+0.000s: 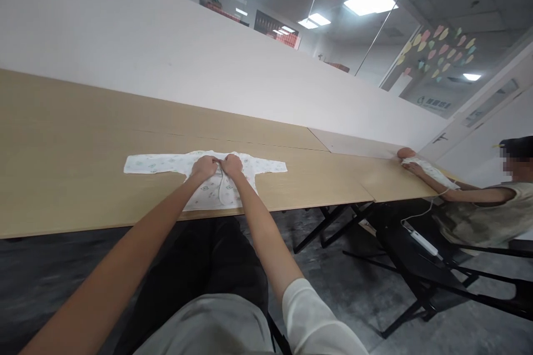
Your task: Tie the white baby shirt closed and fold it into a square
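Note:
A small white baby shirt (204, 197) with a faint print lies spread on the tabletop, its sleeves stretched out to both sides. My left hand (204, 167) is closed at the shirt's upper front, just left of the middle. Close beside it, my right hand (232, 165) is also closed on the cloth near the neckline. The fingers of both hands pinch the fabric where they almost meet. Below them the front edge of the shirt curves down in an overlapping flap. My fingertips are partly hidden behind my knuckles.
The long wooden table (75, 177) runs along a white partition (166, 50) with glass above. At the right, another person (491, 205) reaches toward a doll (428, 171) in white cloth. A black folding chair (408, 255) holds a white power strip (425, 244) with a cable.

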`<state>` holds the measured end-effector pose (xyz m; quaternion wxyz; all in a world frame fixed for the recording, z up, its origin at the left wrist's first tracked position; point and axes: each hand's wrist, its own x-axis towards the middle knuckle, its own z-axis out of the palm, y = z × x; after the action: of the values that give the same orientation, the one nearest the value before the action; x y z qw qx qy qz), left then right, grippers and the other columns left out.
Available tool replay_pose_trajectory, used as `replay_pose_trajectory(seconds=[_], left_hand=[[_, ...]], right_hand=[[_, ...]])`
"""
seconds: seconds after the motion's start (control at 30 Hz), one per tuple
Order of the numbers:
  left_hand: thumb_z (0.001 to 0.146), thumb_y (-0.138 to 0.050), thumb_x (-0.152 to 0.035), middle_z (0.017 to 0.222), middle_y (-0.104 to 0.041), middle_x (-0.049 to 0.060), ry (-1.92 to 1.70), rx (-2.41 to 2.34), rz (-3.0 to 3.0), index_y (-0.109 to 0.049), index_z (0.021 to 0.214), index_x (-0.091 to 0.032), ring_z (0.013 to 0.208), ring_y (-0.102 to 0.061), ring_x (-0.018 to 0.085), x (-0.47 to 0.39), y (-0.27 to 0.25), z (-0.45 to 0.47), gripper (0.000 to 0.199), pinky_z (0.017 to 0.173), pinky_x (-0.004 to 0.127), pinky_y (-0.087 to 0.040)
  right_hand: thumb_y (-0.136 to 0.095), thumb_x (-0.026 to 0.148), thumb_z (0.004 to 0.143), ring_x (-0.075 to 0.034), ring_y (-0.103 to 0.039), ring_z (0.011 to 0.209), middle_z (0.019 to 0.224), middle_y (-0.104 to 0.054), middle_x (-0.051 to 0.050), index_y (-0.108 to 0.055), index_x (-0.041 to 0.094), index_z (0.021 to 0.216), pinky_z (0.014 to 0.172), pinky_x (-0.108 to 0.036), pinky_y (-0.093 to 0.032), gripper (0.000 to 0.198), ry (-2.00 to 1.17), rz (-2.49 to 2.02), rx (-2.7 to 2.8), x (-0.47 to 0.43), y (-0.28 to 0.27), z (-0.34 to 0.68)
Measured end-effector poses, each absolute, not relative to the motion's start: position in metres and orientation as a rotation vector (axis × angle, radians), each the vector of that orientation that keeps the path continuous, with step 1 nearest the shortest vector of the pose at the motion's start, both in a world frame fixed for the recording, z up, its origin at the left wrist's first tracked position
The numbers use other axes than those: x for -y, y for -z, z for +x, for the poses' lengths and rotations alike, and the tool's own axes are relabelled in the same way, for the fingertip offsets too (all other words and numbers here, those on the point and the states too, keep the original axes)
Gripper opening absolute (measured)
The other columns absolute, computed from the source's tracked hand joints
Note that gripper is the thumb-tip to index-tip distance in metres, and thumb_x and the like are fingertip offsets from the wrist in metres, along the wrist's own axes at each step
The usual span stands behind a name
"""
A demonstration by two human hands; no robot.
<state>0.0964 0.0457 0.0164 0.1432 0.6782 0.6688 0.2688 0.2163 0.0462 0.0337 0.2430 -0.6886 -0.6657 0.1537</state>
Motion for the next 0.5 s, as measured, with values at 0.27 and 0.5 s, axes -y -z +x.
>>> replay_pose_trajectory(seconds=[0.27,0.5], left_hand=[[0.081,-0.048,-0.026,0.108,-0.074,0.010,-0.874,-1.988,1.889,-0.075,0.108,-0.024,0.101,-0.065,0.028,-0.048,-0.011,0.109,0.038,0.085,0.037,-0.049],[0.090,-0.044,-0.038,0.123,-0.063,0.016,-0.718,-2.028,2.162,-0.069,0.123,-0.028,0.115,-0.056,0.036,-0.034,-0.011,0.119,0.043,0.096,0.048,-0.042]], right_hand=[[-0.058,0.011,0.077,-0.020,-0.070,0.092,0.092,-0.075,-0.008,-0.072,0.017,0.091,0.082,-0.025,-0.052,0.021,-0.449,-1.798,1.608,-0.043,-0.028,0.231],[-0.054,0.011,0.079,-0.015,-0.069,0.093,0.096,-0.076,-0.004,-0.073,0.018,0.095,0.085,-0.021,-0.050,0.026,-0.510,-1.725,1.521,-0.042,-0.015,0.232]])
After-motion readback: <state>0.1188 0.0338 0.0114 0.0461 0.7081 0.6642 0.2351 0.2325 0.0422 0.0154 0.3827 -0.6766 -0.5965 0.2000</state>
